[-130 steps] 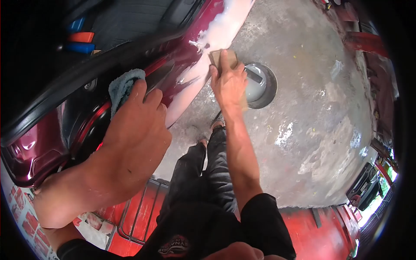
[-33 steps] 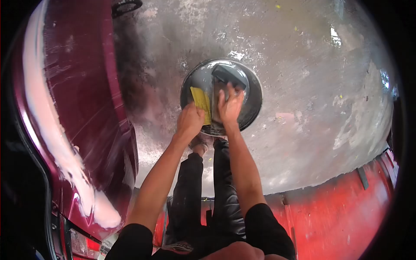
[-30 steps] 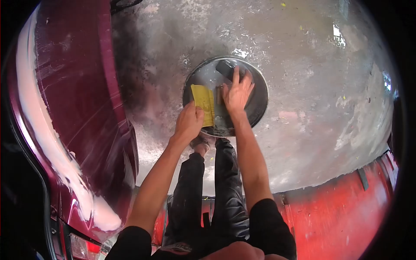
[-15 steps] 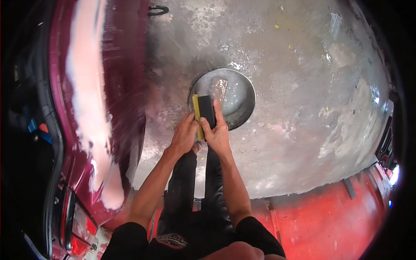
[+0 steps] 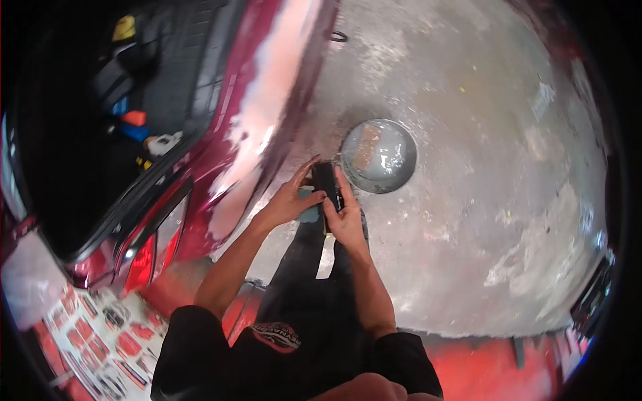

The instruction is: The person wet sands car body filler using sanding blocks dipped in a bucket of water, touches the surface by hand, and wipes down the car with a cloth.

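In front of my legs, both hands are on a black sanding block [image 5: 325, 182]. My right hand [image 5: 346, 224] grips its right side, with the thumb near its lower end. My left hand [image 5: 287, 202] is at the left side, fingers stretched up along it and thumb across its lower part. Only a sliver of yellow strip shows beneath the block; the rest is hidden. A grey-blue patch [image 5: 309, 214] shows below my left hand, its kind unclear. Just right of the block stands a round bucket [image 5: 409, 167] of water with a flat brownish piece [image 5: 366, 148] in it.
On the left is a dark red car panel [image 5: 221, 167] with a pale pinkish patch [image 5: 267, 113]. Its open cargo space holds an orange and blue object [image 5: 134, 118]. A red tail light [image 5: 142, 266] sits below. The concrete floor [image 5: 481, 200] ends at a red-painted area [image 5: 468, 367].
My view has swung left, bringing in more of the car. The yellow strip beside the block is now mostly beneath it, and my left fingers have straightened along the block's side.
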Tool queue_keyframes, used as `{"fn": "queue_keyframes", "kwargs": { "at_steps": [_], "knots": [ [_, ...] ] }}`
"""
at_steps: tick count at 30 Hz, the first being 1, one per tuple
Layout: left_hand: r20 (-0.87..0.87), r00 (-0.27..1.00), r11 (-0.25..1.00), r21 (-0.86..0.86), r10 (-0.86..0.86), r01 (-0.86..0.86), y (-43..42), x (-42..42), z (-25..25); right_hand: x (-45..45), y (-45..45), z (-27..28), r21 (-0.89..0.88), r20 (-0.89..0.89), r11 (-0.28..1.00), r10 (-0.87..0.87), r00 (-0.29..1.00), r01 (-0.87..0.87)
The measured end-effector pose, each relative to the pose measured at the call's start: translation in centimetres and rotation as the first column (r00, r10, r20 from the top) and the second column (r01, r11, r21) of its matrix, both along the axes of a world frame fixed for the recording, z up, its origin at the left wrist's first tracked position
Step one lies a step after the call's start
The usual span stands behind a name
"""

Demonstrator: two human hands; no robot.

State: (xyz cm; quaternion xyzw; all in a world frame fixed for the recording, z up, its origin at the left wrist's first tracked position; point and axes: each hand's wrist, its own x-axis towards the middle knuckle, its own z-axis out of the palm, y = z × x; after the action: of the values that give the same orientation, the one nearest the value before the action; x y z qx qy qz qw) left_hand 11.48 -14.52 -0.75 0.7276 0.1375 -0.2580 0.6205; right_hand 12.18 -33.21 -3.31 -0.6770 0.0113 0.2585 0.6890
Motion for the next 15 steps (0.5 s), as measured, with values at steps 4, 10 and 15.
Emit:
{"fn": "queue_keyframes", "kwargs": {
  "at_steps": [4, 10, 15],
  "knots": [
    [0.026, 0.992, 0.992, -0.018, 0.123, -0.123, 1.7, -2.5, 0.4, -1.8, 1.2, 1.0, 0.154, -0.181, 0.988, 0.015, 0.983, 0.013],
    [-0.118, 0.953, 0.956, -0.057, 0.281, -0.289, 2.6, -6.2, 5.0, -2.6, 1.9, 3.6, 0.247, -0.144, 0.921, 0.341, 0.929, -0.3],
    [-0.047, 0.987, 0.981, 0.129, 0.152, -0.145, 5.6, -7.5, 8.2, -2.1, 4.6, 6.5, 0.355, -0.392, 0.894, 0.409, 0.824, -0.275]
  ]
}}
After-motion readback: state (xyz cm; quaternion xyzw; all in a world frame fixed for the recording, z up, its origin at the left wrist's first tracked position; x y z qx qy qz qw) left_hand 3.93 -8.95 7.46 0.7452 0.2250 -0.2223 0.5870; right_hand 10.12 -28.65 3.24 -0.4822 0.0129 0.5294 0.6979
